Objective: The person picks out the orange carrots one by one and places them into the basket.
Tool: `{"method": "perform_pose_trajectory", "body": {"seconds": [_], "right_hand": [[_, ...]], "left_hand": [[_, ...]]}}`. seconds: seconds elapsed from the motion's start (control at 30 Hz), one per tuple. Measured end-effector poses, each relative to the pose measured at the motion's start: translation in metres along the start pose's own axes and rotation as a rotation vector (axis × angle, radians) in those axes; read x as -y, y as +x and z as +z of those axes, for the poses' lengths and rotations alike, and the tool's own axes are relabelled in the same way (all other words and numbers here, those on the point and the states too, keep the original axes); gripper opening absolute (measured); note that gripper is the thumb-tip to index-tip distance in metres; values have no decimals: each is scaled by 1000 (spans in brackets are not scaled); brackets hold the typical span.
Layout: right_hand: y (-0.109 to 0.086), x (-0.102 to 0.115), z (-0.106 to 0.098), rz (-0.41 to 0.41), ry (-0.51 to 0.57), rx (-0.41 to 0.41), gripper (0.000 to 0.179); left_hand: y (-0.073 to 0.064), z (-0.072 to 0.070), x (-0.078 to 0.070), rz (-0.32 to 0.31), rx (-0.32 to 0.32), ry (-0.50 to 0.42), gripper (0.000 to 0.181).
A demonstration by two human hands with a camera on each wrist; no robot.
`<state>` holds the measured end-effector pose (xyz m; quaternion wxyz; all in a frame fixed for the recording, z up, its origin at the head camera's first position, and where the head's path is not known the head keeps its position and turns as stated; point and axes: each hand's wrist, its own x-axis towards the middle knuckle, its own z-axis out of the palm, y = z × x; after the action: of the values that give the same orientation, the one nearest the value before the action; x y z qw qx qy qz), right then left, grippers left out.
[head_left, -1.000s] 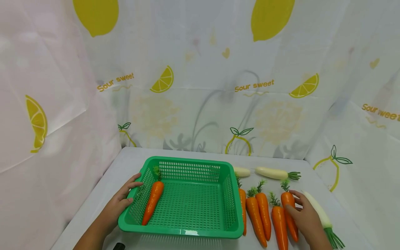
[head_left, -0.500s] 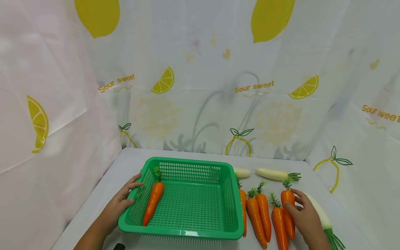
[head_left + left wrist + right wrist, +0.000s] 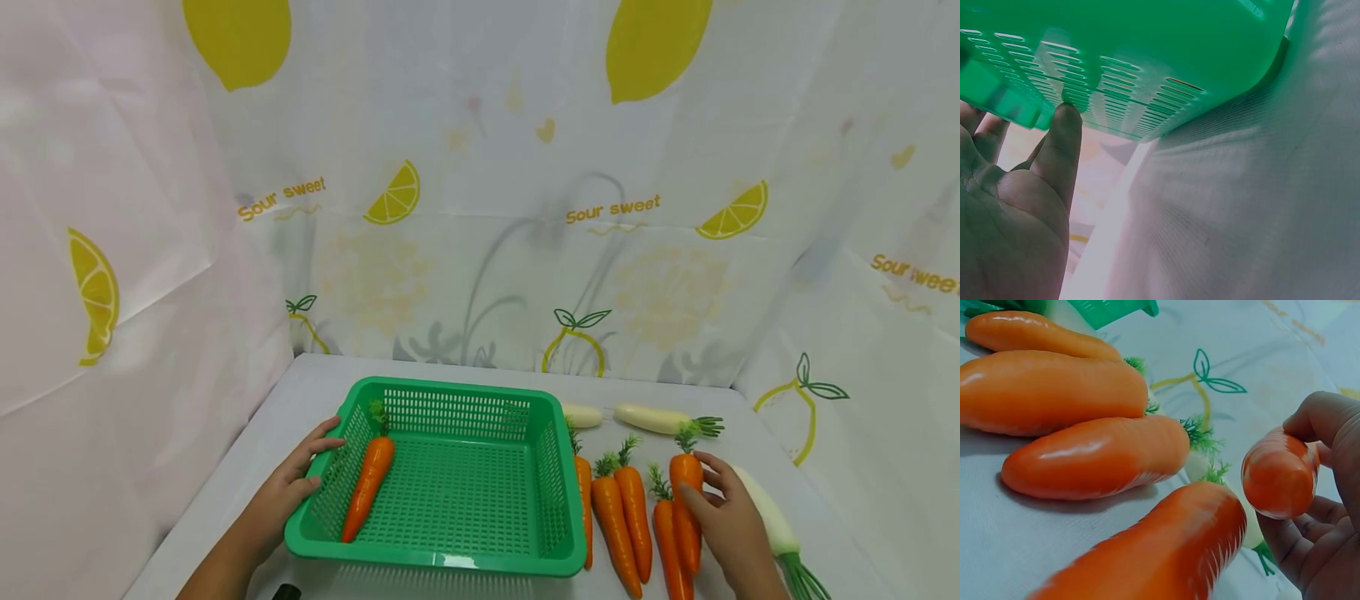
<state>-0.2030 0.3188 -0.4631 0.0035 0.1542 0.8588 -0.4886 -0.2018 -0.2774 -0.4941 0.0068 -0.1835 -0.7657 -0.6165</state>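
Note:
In the head view my left hand (image 3: 283, 492) holds the left rim of a green plastic basket (image 3: 450, 562), fingers over the edge. The left wrist view has the thumb (image 3: 1063, 144) against the basket's slotted outer wall (image 3: 1166, 37). One carrot (image 3: 369, 483) lies inside, along the basket's left wall. At the right, my right hand (image 3: 731, 517) grips another carrot (image 3: 686, 500) between thumb and fingers near its leafy top. In the right wrist view, that held carrot (image 3: 1280, 478) points its tip at the camera and is raised above the tabletop.
Several carrots (image 3: 617, 529) lie side by side between the basket and my right hand. White radishes (image 3: 652, 418) lie behind them, and another white radish (image 3: 768, 512) is right of the hand. A black object (image 3: 287, 592) shows at the front edge. Printed cloth (image 3: 480, 250) walls the table.
My right hand has shifted slightly left with its carrot, which has come up and now overlaps the neighbouring carrot in the head view. The left hand and basket stay put.

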Motion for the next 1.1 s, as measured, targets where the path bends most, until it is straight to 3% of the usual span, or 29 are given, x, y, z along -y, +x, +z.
{"method": "perform_pose_trajectory", "body": {"seconds": [0.47,0.87,1.1], "right_hand": [[-3,6,9,-25,88,28,76],[-11,16,20,-26,251,71,68],[-14,21,25,-24,250,105,68]], "left_hand": [[-2,-1,1,27,1,15,42],[-1,-1,1,26,4,18,44],[-2,0,1,37,3,19,43]]}}
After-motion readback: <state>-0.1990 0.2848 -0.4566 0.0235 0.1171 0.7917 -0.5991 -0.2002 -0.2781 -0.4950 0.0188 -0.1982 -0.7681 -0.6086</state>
